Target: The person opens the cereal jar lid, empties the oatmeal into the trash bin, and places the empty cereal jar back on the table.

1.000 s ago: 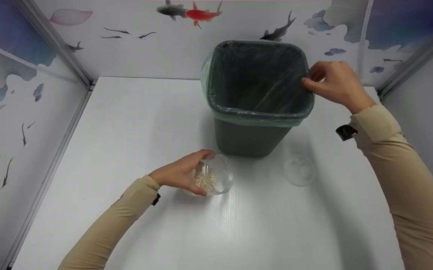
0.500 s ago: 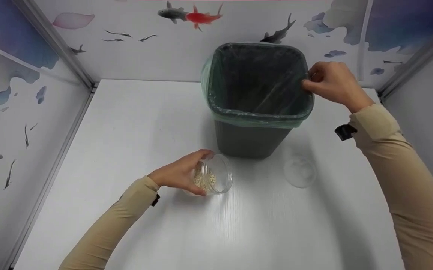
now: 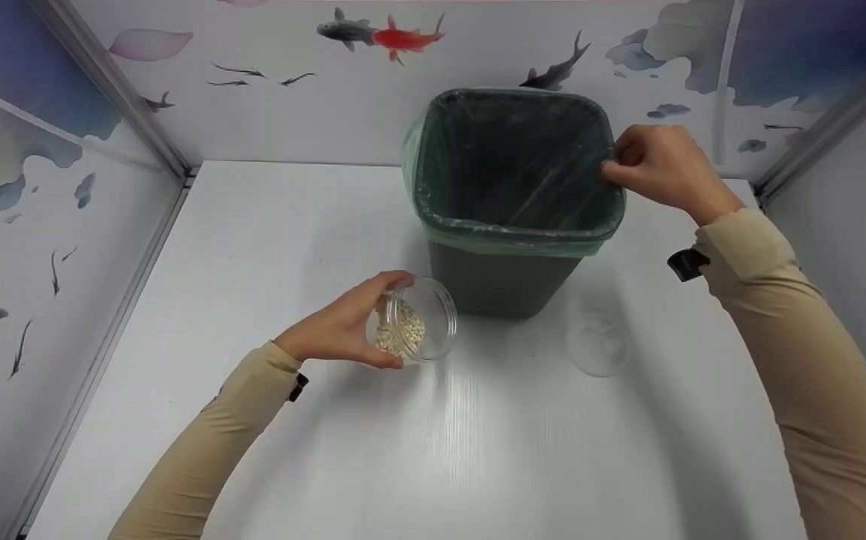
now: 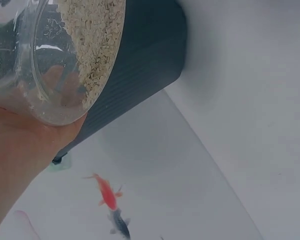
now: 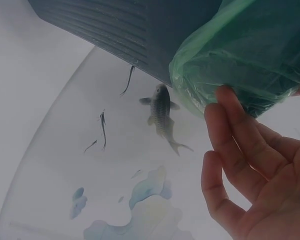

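Observation:
My left hand grips a clear plastic jar from its left side, thumb and fingers spread round the wall. The jar is tilted, its mouth turned to the right, close in front of the bin. Rolled oats lie inside along its lower wall. A dark grey trash bin stands upright, lined with a green plastic bag folded over the rim. At the rim's right side my right hand pinches the bag and edge; its other fingers are loosely curled in the right wrist view.
A clear round lid lies on the white table, right of the bin's base. White panels painted with fish close in the back and sides.
My left hand has raised the jar from the table and shifted it slightly left and toward the back. The right hand keeps its hold on the bin's rim.

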Demonstrator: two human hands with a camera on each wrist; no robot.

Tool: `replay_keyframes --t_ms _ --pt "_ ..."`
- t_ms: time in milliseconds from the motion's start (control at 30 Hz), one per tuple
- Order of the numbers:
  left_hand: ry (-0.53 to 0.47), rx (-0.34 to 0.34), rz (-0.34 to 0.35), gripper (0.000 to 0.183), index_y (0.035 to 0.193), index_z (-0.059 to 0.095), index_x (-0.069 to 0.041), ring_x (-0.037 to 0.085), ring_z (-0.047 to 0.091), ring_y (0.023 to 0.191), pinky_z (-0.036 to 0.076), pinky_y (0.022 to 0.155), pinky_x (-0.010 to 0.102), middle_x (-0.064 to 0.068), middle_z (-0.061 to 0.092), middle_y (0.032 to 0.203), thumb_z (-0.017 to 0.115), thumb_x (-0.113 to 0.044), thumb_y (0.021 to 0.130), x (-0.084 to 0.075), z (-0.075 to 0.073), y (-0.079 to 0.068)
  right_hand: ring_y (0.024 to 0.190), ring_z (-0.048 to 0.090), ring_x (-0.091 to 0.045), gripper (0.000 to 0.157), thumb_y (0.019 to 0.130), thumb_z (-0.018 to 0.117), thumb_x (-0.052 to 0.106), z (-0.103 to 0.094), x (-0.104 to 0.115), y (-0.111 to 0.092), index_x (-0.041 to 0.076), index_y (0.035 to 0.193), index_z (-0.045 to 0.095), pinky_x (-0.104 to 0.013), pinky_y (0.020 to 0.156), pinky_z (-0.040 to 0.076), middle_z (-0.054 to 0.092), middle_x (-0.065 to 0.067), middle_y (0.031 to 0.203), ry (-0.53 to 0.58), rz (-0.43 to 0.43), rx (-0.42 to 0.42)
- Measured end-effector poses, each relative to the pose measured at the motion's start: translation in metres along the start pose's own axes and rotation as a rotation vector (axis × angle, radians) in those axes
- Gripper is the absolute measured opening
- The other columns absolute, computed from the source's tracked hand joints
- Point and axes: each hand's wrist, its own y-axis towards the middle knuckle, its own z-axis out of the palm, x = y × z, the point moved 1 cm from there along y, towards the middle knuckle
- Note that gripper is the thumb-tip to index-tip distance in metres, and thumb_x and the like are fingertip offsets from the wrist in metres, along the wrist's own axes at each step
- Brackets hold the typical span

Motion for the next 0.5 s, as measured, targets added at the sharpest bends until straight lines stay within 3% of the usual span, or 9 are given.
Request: replay_keyframes --t_ms 300,500 --pt "0.078 -0.025 0.086 0.102 0.144 0.032 -0.003 0.020 0.043 0.122 0.039 0.101 0.043 0.005 0.044 0.139 0.090 -0.029 0.063 -0.027 -0.011 0.001 0.070 0.058 -0.023 0.026 0.089 0.060 0.020 -0.001 -0.001 0.001 -0.003 0.096 0.068 -0.017 0.055 0.040 0.067 -0.018 0.085 0.017 0.009 0.015" --pt "0.084 -0.035 0.112 0.103 0.144 0.031 -0.001 0.018 0.040 0.126 0.037 0.103 0.040 0.005 0.042 0.141 0.090 -0.027 0.064 -0.044 -0.029 0.003 0.071 0.058 -0.027 0.028 0.090 0.060 0.020 0.000 -0.001 0.003 -0.005 0.098 0.067 -0.017 0.053 0.039 0.067 -0.021 0.087 0.030 0.024 0.016"
